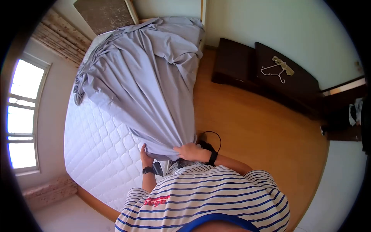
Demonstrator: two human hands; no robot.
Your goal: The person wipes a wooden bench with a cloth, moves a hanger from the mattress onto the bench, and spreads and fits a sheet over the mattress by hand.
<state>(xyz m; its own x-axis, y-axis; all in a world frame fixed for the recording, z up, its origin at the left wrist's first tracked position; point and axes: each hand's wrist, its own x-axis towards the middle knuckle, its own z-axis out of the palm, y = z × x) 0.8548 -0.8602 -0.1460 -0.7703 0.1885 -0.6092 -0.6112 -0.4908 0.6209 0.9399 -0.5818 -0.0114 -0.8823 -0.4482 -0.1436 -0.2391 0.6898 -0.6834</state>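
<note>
A grey bed sheet (143, 73) lies bunched and creased over the far and right parts of a white quilted mattress (96, 139). Its near end is drawn toward my body in long folds. My left hand (146, 157) grips the near edge, thumb up at the sheet's left corner. On the right, my right hand (190, 151) is closed on the same edge, close to the mattress's right side. The fingertips of both hands are partly hidden by the fabric. The left part of the mattress is uncovered.
Dark low cabinets (235, 62) run along the right wall, with a white hanger (274, 73) and a tan cloth bundle (284, 65) on top. A black cable (219, 139) loops beside my right wrist. A window (25, 116) and curtains (63, 33) are at left.
</note>
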